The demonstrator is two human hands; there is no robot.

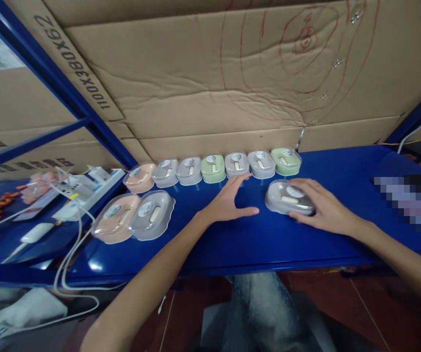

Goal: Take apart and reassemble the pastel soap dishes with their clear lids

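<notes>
My right hand (315,208) grips a grey plastic box with a clear lid (287,198) by its right end, low over the blue shelf. The box has a white latch on its front and a round sticker on top. My left hand (228,203) is open to the left of it, thumb and fingers spread, touching no box. Behind the hands runs a row of similar boxes in peach, grey and green, among them a green box (213,170) and a grey box (262,165). A peach box (113,220) and another grey box (152,217) sit side by side at the left.
A white power strip (86,193) with cables lies at the left end of the blue shelf (232,249). Cardboard (181,73) forms the back wall, with blue metal posts at both sides. A blurred-out item (411,203) is at the right.
</notes>
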